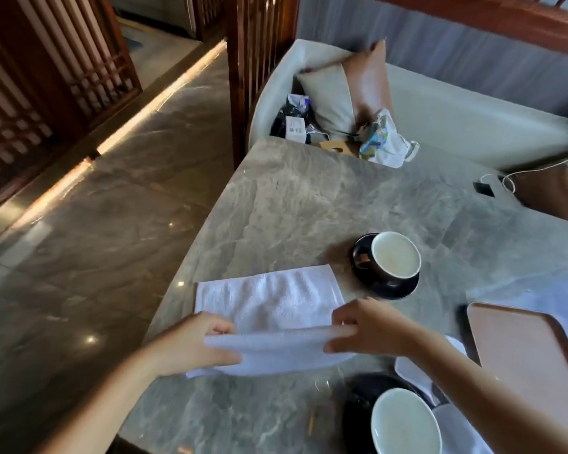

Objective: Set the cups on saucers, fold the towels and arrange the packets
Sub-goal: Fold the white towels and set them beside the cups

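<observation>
Your left hand pinches the near-left edge of the white towel between thumb and fingers, and your right hand pinches its near-right edge the same way, so that edge is lifted off the grey marble table while the far half lies flat. Just beyond the towel's far right corner a dark cup sits on a dark saucer. A second cup stands near you on the right, with a brown tray to its right.

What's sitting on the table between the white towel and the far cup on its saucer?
Nothing: in the head view, only bare marble table separates the white towel from the far cup on its saucer.
</observation>
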A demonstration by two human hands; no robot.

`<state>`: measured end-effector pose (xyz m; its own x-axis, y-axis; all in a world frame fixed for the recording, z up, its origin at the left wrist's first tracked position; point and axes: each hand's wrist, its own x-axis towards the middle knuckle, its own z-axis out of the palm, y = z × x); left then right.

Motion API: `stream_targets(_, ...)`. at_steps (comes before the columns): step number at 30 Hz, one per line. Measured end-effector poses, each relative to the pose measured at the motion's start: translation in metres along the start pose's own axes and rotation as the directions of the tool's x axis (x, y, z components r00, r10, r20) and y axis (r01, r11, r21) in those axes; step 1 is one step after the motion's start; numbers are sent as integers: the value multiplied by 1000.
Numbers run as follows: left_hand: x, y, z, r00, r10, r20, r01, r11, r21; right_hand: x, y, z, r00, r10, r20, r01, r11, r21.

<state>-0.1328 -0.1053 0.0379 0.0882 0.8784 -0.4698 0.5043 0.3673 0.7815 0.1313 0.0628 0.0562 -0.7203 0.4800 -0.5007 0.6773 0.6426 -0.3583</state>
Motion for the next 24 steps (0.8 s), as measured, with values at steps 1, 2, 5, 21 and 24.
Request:
stream_targets(1,2,-2,-1,1000,19,-9,-19,998,-59,3,1,1,1000,2,-13,-1,1000,30)
stream_targets(2,6,-4,-2,999,36,-32,-40,992,-120,7,2,1,999,6,-41,-4,999,52)
stream_targets(5,25,-14,-10,978,39,-207,-82,976,-204,29,5,-3,985,39,-171,-33,999,35)
stream_targets(21,94,-94,-15,818,44,-574,82,978,191,146,32,39,913,-75,-402,63,997,-42)
stream_targets(24,93,-87,-9,781,32,-624,170,950,261,148,33,44,891,-106,-442,78,994,-80)
